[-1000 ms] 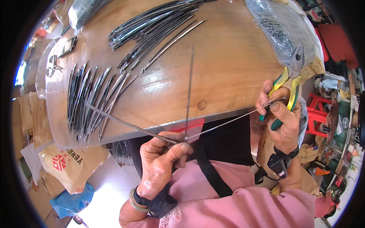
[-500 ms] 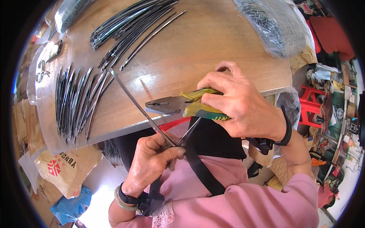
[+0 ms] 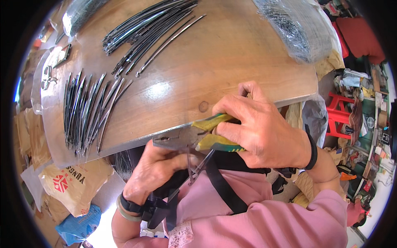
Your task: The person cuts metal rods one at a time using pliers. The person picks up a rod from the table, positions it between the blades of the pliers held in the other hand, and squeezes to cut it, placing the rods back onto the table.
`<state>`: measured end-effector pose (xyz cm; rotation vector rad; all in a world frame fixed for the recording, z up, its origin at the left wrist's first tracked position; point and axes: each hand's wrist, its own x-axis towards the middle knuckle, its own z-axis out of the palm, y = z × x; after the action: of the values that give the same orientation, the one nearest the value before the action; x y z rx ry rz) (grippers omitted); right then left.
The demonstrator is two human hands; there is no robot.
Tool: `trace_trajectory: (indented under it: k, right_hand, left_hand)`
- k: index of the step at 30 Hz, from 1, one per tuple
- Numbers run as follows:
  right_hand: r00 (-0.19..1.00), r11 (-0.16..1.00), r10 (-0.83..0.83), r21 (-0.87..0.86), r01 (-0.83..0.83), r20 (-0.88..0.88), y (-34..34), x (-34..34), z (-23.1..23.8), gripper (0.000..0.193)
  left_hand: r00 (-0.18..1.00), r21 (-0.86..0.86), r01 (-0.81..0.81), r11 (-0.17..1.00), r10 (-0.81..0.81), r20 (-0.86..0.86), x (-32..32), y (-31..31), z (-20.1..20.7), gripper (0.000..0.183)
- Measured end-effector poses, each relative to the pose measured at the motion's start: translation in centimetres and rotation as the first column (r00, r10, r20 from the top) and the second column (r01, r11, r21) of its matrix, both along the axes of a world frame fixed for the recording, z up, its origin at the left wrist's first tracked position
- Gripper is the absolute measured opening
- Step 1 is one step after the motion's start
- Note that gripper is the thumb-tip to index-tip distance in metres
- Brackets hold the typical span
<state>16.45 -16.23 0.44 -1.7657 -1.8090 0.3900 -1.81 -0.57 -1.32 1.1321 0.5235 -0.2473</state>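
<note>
Head | right hand (image 3: 262, 130) clasping pliers (image 3: 185, 137) | left hand (image 3: 149, 172) partly behind them, cannot tell grip

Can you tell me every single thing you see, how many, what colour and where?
Pliers: one, grey with yellow-green handles, in the right hand
Thin strips: at least two, dark, below the pliers
Strip piles: two, dark and shiny, left part and far side of the table
Wrapped bundles: two, grey in clear plastic, far corners
Scissors: one, greyish, left edge
Table: one, brown, centre
Paper bag: one, tan, lower left
Blue bag: one, below it
Stool: one, red, right
Clutter: too jumbled to count, right
Pink top: one, on the person
Hands: left, fingers partly hidden; right, around the pliers
</note>
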Motion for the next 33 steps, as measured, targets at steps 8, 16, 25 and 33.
trace_trajectory:
  k: [8, 16, 25, 33]
  right_hand:
    - [0.990, 0.987, -0.106, 0.128, 0.094, 0.093, 0.1, 0.3, -1.0, 0.025]
    - [0.947, 0.967, -0.219, -0.179, 0.180, -0.233, -4.1, 0.3, -0.1, 0.032]
    - [0.987, 0.976, -0.025, -0.220, -0.012, -0.162, -3.4, -0.4, -0.5, 0.031]
    - [0.975, 0.986, 0.107, -0.106, -0.129, -0.193, 2.2, 1.4, -0.2, 0.036]
  left_hand:
    - [0.904, -0.474, -0.408, 0.781, 0.273, -0.328, 0.7, -3.0, -0.3, 0.015]
    - [0.858, -0.339, -0.486, 0.806, 0.514, -0.006, 0.4, -3.9, -0.4, 0.014]
    - [0.870, -0.041, -0.478, 0.877, 0.479, 0.113, 0.7, -4.2, -0.5, 0.004]
    - [0.783, 0.139, -0.622, 0.770, 0.612, 0.113, 0.9, -0.1, 1.2, 0.006]
